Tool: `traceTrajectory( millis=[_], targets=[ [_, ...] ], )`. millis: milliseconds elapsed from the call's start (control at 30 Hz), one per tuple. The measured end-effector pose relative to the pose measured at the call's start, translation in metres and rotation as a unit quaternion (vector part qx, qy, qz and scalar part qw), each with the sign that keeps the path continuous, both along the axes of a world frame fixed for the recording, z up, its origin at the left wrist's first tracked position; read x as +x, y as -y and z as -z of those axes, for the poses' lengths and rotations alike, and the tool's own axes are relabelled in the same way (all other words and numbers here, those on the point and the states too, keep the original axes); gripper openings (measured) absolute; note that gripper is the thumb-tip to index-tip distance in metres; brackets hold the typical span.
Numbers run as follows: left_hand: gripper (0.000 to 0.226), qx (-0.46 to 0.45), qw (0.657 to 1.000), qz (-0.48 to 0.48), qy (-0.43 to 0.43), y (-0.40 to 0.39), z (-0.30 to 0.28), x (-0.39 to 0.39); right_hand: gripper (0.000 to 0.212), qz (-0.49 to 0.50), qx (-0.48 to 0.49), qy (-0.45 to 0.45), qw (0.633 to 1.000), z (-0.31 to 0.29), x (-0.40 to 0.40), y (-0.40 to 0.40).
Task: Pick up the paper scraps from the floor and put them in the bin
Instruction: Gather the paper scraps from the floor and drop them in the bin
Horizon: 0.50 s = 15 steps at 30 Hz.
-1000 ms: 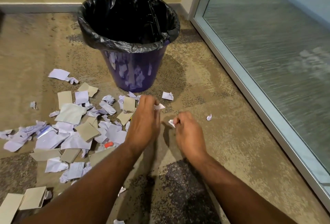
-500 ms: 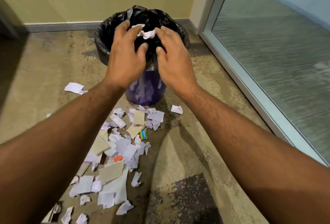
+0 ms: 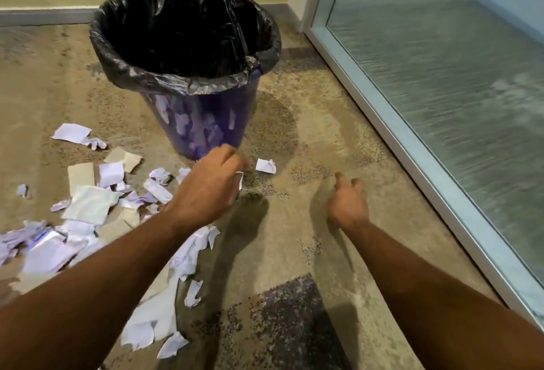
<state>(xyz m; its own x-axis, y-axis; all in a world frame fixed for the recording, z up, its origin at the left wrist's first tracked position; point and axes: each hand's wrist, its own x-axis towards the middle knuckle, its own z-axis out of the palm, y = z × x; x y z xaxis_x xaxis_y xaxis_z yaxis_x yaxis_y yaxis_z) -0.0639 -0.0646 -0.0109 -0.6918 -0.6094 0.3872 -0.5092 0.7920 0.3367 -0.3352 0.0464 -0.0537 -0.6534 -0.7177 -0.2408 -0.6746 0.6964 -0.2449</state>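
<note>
head view, looking down at the carpeted floor (image 3: 318, 240). purple bin (image 3: 203, 122) with black liner (image 3: 188, 30) stands upright near the wall, just in front of both hands. left hand (image 3: 210, 190) low over the floor at the bin's base, fingers curled in; a small white scrap (image 3: 240, 179) shows at its fingertips, looks pinched there, though contact is partly hidden by the hand. right hand (image 3: 348, 203) reaches down to bare carpet right of the left hand, fingers loosely spread, grasping nothing visible. one folded scrap (image 3: 265, 165) lies alone on the floor between the two hands, near the bin. main scatter of paper scraps (image 3: 88, 207), white, lilac and tan, lies left of and under the left forearm. frosted glass door (image 3: 441, 89) along the right side.
</note>
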Motion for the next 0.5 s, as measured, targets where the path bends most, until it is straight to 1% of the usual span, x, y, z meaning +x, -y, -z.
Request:
traceTrajectory(
  millis=[67, 133, 200, 300, 367, 500],
  targets=[
    [0.037, 0.070, 0.993, -0.023, 0.093, -0.001, 0.026, 0.000, 0.064, -0.008, 0.037, -0.011, 0.999, 0.015, -0.008, -0.010],
    [0.052, 0.136, 0.977, -0.069, 0.146, 0.001, 0.045, 0.001, 0.064, -0.018, 0.054, -0.012, 0.998, 0.028, -0.011, -0.012],
    [0.064, 0.172, 0.961, -0.092, 0.194, 0.004, 0.055, 0.002, 0.052, -0.024, 0.041, -0.020, 0.999, 0.038, -0.012, -0.011],
    [0.074, 0.176, 0.954, -0.093, 0.223, 0.012, 0.062, 0.001, 0.028, -0.018, -0.029, -0.019, 0.999, 0.044, -0.009, -0.008],
    [0.079, 0.171, 0.951, -0.105, 0.234, 0.017, 0.064, 0.000, 0.017, -0.014, -0.066, -0.007, 0.998, 0.043, -0.004, -0.006],
    [0.083, 0.164, 0.948, -0.115, 0.247, 0.021, 0.064, -0.003, 0.018, -0.049, -0.124, 0.013, 0.991, 0.043, 0.007, 0.005]
  ],
)
